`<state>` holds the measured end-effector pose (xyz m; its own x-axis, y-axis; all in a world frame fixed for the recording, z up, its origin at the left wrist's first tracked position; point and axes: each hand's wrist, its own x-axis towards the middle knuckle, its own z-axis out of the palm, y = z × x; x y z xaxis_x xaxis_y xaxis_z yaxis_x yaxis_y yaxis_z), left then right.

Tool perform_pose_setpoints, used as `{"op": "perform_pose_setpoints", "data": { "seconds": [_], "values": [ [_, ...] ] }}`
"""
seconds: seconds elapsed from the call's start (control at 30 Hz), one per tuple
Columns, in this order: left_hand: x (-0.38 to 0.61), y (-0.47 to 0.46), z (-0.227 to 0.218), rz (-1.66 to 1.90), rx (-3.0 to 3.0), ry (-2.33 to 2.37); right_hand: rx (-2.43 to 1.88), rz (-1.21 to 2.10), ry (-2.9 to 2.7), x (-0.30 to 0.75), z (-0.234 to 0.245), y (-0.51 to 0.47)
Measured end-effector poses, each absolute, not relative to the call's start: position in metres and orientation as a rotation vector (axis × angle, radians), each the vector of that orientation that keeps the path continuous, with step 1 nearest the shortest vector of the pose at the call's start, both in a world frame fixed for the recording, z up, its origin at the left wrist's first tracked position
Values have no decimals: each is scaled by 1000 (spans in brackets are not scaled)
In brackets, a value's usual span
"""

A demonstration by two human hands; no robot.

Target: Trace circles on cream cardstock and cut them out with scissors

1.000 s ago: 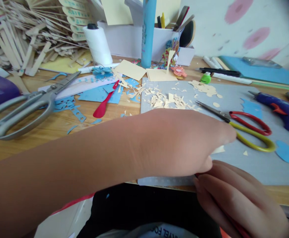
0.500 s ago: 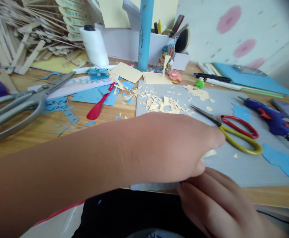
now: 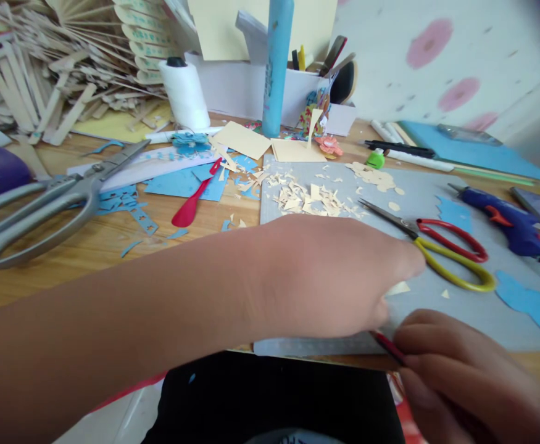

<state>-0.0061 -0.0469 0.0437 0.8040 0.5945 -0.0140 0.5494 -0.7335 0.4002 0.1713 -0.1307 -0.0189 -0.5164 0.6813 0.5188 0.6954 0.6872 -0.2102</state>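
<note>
My left hand (image 3: 329,277) reaches in from the left across the front of the grey cutting mat (image 3: 270,346), its back toward me. Its fingers are curled and closed, and what they pinch is hidden. My right hand (image 3: 464,370), slightly blurred, is closed around a thin dark red stick-like tool (image 3: 389,347). The tool's tip points up and left beneath my left hand; its kind is unclear. Small scissors (image 3: 411,231) with one red and one yellow handle lie just beyond my left fingertips. A cream paper scrap (image 3: 399,288) rests beside those fingers.
Cream paper clippings (image 3: 307,194) litter the mat. A blue glue gun (image 3: 505,219) and blue paper cut-outs (image 3: 531,302) lie at right. Large grey shears (image 3: 66,197) and a red spatula (image 3: 195,196) lie left. Behind stand a thread spool (image 3: 185,95) and a blue tube (image 3: 276,68).
My right hand has moved right and away from my left hand, exposing the dark red tool. My left hand stays nearly in place. The view has shifted slightly.
</note>
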Motion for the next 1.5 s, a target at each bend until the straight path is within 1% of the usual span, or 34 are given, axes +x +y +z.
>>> {"op": "perform_pose_setpoints", "data": {
  "seconds": [0.03,0.13,0.2,0.3,0.33,0.4,0.43,0.47,0.53,0.6,0.7,0.87,1.23,1.37,1.5],
  "values": [
    [-7,-47,45,180,2651,860,-1029,95,-2319,181,-17,-128],
    [-9,-47,52,278,2734,873,-943,334,-2324,210,-3,-100],
    [-10,-44,56,320,2691,889,-936,511,-2190,221,8,-70],
    [-7,-39,55,368,2607,859,-933,1024,-2079,221,19,-28],
    [-5,-38,52,378,2600,838,-995,1237,-2103,219,19,-19],
    [1,-37,44,381,2616,833,-1060,1259,-1895,213,15,-11],
    [4,-37,40,374,2629,867,-1044,1286,-1877,210,12,-11],
    [7,-38,37,363,2643,912,-1069,1296,-1879,209,7,-13],
    [9,-39,35,329,2659,979,-1068,1207,-1880,208,-1,-18],
    [10,-40,37,235,2652,951,-1019,1125,-1911,211,-9,-21],
    [9,-40,43,113,2612,891,-981,1096,-1972,213,-16,-19],
    [9,-43,39,220,2674,983,-974,1225,-2111,205,-12,-23],
    [14,-44,37,165,2592,977,-801,1274,-2258,188,-8,-34],
    [16,-43,39,169,2568,967,-703,1212,-2285,189,-7,-34],
    [16,-40,42,96,2516,890,-618,1155,-2319,190,-5,-34]
  ]
}}
